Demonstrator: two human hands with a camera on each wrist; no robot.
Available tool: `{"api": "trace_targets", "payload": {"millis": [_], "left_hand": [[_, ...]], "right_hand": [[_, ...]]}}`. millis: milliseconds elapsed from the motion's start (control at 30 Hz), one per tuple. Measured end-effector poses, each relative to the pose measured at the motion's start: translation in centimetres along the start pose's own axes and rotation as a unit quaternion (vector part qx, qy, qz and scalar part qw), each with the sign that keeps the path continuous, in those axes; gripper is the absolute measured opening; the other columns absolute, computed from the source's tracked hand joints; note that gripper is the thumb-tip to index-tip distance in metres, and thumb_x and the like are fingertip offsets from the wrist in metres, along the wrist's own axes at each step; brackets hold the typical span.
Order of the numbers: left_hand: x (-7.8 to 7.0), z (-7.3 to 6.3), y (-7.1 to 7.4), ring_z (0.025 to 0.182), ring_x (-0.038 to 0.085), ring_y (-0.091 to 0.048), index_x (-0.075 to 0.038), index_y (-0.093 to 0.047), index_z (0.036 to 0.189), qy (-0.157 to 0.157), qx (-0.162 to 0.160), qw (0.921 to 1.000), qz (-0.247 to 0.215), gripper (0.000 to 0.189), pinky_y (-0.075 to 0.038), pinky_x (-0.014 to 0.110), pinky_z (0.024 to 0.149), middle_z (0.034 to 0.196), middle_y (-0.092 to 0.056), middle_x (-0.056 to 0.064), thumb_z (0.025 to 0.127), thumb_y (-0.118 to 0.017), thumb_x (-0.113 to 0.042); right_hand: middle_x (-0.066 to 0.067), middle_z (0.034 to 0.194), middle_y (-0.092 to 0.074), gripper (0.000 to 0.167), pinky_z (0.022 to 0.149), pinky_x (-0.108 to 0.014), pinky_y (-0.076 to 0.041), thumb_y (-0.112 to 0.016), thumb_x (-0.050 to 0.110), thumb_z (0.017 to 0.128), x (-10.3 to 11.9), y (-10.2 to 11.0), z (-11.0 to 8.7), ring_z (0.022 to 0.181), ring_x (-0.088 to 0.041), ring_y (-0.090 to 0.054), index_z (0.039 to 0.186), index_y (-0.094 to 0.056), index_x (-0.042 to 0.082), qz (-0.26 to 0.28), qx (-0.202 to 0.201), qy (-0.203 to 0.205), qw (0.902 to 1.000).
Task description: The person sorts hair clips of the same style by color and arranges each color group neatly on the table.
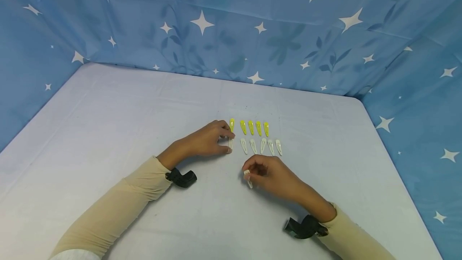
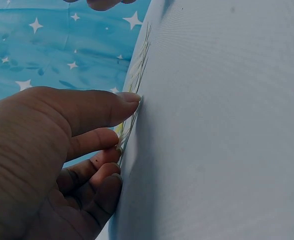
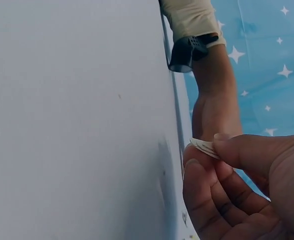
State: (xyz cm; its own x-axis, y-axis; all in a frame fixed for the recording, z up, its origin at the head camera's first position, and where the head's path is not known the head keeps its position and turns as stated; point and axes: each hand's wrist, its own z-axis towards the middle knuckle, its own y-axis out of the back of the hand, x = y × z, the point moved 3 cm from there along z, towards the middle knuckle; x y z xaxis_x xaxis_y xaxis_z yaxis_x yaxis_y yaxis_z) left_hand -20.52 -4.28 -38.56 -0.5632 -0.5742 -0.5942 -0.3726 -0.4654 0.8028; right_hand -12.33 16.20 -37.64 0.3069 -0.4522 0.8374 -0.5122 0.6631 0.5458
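My right hand (image 1: 272, 174) pinches a white snap hair clip (image 1: 250, 182) between thumb and fingers, in front of the rows. In the right wrist view the clip (image 3: 205, 148) shows edge-on under the thumb tip. At the left end of the white row, my left hand (image 1: 209, 139) has thumb and fingertips at opposite ends of another white hair clip (image 1: 230, 144) lying on the table. The left wrist view shows these fingers (image 2: 102, 142) low at the cloth, partly covering the clips. Several white hair clips (image 1: 263, 146) continue to the right, below a row of yellow hair clips (image 1: 250, 127).
A white-covered table (image 1: 144, 103) carries both rows. Blue curtains (image 1: 223, 23) with white stars hang behind it and at its sides. Each wrist wears a black camera, one on the left (image 1: 181, 178) and one on the right (image 1: 306, 227).
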Motion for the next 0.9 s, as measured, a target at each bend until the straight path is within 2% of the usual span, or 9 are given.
{"api": "trace_targets", "payload": {"millis": [100, 300, 533, 700, 900], "left_hand": [[0.0, 0.0, 0.0, 0.099, 0.016, -0.050, -0.004, -0.068, 0.121, 0.001, 0.000, 1.0000, 0.002, 0.042, -0.042, 0.031, 0.088, 0.112, -0.056, 0.004, 0.083, -0.077, -0.020], [-0.1, 0.1, 0.0, 0.099, 0.016, -0.050, -0.004, -0.068, 0.121, 0.004, 0.002, 1.0000, 0.003, 0.042, -0.042, 0.031, 0.087, 0.112, -0.056, 0.004, 0.083, -0.077, -0.019], [-0.1, 0.1, 0.1, 0.099, 0.015, -0.050, -0.005, -0.068, 0.122, 0.011, 0.006, 0.9999, 0.005, 0.042, -0.042, 0.030, 0.086, 0.113, -0.055, 0.004, 0.084, -0.076, -0.020], [-0.1, 0.1, 0.0, 0.100, 0.015, -0.050, -0.005, -0.068, 0.123, 0.011, 0.008, 0.9999, 0.001, 0.042, -0.043, 0.030, 0.086, 0.114, -0.055, 0.004, 0.085, -0.076, -0.020], [-0.1, 0.0, 0.0, 0.099, 0.015, -0.050, -0.004, -0.067, 0.123, 0.008, 0.008, 0.9999, 0.000, 0.042, -0.043, 0.030, 0.086, 0.114, -0.055, 0.004, 0.084, -0.076, -0.020]], "right_hand": [[0.002, 0.084, -0.064, 0.012, 0.063, -0.027, -0.051, -0.072, 0.007, 0.088, -0.3, 0.6, 0.0, 0.073, -0.016, -0.060, 0.099, -0.070, 0.010, 0.003, -0.016, -0.009, 0.9998], [-0.005, 0.085, -0.067, 0.017, 0.058, -0.031, -0.053, -0.068, 0.002, 0.089, -1.1, 1.7, -0.2, 0.064, -0.021, -0.063, 0.105, -0.072, 0.005, 0.041, -0.038, -0.040, 0.9976], [-0.006, 0.086, -0.067, 0.022, 0.056, -0.027, -0.049, -0.063, -0.004, 0.091, -1.5, 2.5, -0.4, 0.066, -0.022, -0.061, 0.109, -0.072, 0.002, 0.046, -0.048, -0.033, 0.9972], [-0.004, 0.087, -0.068, 0.017, 0.056, -0.027, -0.050, -0.065, -0.001, 0.090, -1.7, 3.2, -0.6, 0.068, -0.022, -0.062, 0.105, -0.073, 0.005, 0.026, -0.081, -0.042, 0.9955], [-0.009, 0.089, -0.068, 0.015, 0.062, -0.033, -0.054, -0.066, -0.001, 0.090, -2.1, 4.6, -1.1, 0.071, -0.026, -0.066, 0.104, -0.071, 0.000, 0.042, -0.115, -0.037, 0.9917]]}}
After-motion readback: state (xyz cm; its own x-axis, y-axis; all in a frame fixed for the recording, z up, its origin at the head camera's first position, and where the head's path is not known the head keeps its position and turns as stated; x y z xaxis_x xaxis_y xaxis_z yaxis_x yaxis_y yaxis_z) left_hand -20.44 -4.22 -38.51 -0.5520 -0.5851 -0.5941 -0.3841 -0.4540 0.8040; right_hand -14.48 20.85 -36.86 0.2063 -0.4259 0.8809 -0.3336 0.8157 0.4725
